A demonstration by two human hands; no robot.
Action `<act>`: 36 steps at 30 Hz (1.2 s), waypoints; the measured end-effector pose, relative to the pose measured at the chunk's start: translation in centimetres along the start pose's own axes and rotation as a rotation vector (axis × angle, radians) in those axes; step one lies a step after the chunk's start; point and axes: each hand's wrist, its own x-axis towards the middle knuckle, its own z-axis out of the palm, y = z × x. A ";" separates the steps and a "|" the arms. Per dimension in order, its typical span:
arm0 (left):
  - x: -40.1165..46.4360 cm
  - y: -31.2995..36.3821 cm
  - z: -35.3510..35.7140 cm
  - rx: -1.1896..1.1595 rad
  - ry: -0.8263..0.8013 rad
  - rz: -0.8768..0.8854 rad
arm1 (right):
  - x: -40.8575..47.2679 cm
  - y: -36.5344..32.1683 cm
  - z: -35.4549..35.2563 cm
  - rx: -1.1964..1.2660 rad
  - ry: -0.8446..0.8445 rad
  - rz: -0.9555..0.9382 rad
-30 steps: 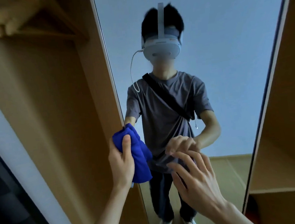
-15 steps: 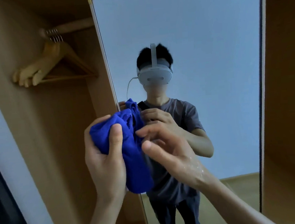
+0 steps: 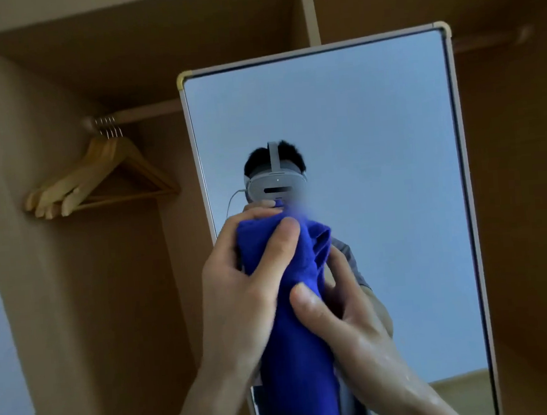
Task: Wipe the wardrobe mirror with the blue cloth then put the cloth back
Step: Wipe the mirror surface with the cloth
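The blue cloth (image 3: 295, 336) hangs bunched and long in front of the mirror (image 3: 377, 166), a tall pale-framed panel inside the wooden wardrobe. My left hand (image 3: 239, 285) grips the cloth's upper part, thumb pressed across its top. Just right of it and lower, my right hand (image 3: 342, 313) holds the cloth's right side, thumb on the front and fingers behind. Both hands are raised before the mirror's lower left area. I cannot tell whether the cloth touches the glass. The mirror reflects a person wearing a headset.
Several wooden hangers (image 3: 99, 178) hang from a rail (image 3: 147, 112) in the left wardrobe bay. A wooden divider (image 3: 309, 8) rises above the mirror. Another bay with a rail (image 3: 488, 39) lies to the right.
Both hands and the cloth rose from waist height to in front of the reflected head. My right hand went from open and apart to gripping the cloth. The view tilted upward, showing the mirror's top.
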 end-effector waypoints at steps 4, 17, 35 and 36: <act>2.5 0.1 1.0 0.013 -0.125 -0.030 | 0.6 -1.7 -0.8 0.070 0.150 0.056; 5.0 -0.5 -2.7 0.188 0.162 0.313 | 4.2 -8.7 -8.3 -0.773 0.715 -0.434; 6.7 -7.7 -3.2 0.001 0.225 -0.246 | 18.6 -10.7 -6.0 -1.466 0.921 -0.648; 6.6 -7.8 -3.2 -0.004 0.216 -0.251 | 19.4 -10.0 -4.3 -1.475 0.871 -0.682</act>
